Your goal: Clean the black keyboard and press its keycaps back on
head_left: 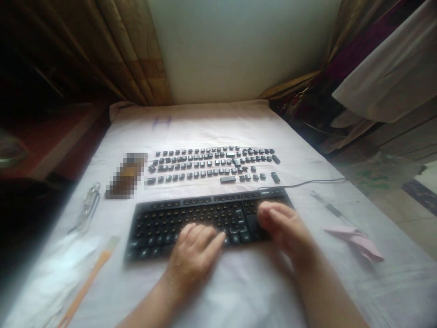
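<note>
A black keyboard (pixel 205 214) lies across the white cloth, most of its upper rows stripped to bare key posts. Keycaps still sit along its lower rows, at the left and beside my left hand. My left hand (pixel 198 246) rests on the keyboard's lower middle, its fingers lying over the bottom rows and the thumb stretched out to the right. Over the number-pad end is my right hand (pixel 282 225), its fingers curled together in a pinch; whatever is between them is hidden. Loose black keycaps (pixel 201 173) lie in several rows behind the keyboard.
The keyboard cable (pixel 307 183) runs off to the right. On that side lie a thin tool with a dark grip (pixel 332 209) and a folded pink cloth (pixel 358 241). Leftward are an orange-handled brush (pixel 92 278), a clear plastic item (pixel 88 205) and a blurred-out rectangle (pixel 126 177).
</note>
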The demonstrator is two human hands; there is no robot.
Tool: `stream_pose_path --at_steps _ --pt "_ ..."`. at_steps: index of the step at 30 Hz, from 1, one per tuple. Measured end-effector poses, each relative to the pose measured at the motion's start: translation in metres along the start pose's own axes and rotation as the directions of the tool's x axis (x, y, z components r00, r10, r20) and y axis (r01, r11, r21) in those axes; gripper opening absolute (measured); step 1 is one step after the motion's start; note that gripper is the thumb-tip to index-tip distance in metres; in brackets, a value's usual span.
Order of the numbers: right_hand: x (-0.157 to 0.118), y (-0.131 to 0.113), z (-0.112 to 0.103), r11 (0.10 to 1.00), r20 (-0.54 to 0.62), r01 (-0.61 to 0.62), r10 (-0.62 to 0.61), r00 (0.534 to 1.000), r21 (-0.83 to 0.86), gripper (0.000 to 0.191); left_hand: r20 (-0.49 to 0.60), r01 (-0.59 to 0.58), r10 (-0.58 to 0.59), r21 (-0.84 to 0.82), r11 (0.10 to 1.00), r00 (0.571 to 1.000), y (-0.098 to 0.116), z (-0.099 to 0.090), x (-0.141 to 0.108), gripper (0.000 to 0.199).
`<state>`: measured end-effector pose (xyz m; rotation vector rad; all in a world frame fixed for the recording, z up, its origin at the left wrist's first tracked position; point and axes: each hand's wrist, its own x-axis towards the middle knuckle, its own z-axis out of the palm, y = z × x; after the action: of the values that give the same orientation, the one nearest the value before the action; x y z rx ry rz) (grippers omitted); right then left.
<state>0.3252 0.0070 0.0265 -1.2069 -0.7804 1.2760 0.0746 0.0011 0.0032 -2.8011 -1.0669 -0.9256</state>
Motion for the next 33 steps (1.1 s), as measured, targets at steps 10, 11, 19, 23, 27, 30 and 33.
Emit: stream_pose_path --at_steps 10,11,19,23,27,30,33 --pt "0.009 -0.030 -0.039 0.882 -0.222 0.197 -0.109 0.969 0.427 0.025 -0.013 -0.024 0.024 0.011 1.000 1.000 -0.002 -0.003 0.000 0.025" --pt "0.011 -0.032 -0.046 0.868 -0.266 0.221 -0.107 0.958 0.445 0.025 -0.014 -0.020 0.020 0.013 1.000 1.000 -0.002 -0.003 0.000 0.025" --pt "0.027 -0.027 -0.077 0.862 -0.467 0.283 -0.062 0.882 0.420 0.021 0.010 0.019 -0.019 0.031 0.999 1.000 -0.007 -0.005 -0.004 0.034" --pt "0.033 -0.017 -0.076 0.890 -0.439 0.219 -0.024 0.898 0.399 0.022 0.013 0.005 -0.005 0.056 0.998 1.000 -0.009 -0.004 -0.008 0.034" --pt "0.035 -0.012 -0.074 0.905 -0.418 0.198 -0.025 0.908 0.376 0.025 0.023 0.009 -0.010 0.058 0.998 1.000 -0.010 -0.005 -0.009 0.033" --pt "0.036 -0.010 -0.073 0.914 -0.404 0.194 -0.036 0.914 0.357 0.027 0.031 0.011 -0.013 0.062 0.998 0.999 -0.012 -0.008 -0.011 0.031" --pt "0.036 -0.007 -0.071 0.924 -0.384 0.189 -0.051 0.922 0.333 0.028 0.025 0.009 -0.010 0.065 0.998 1.000 -0.014 -0.011 -0.014 0.031"
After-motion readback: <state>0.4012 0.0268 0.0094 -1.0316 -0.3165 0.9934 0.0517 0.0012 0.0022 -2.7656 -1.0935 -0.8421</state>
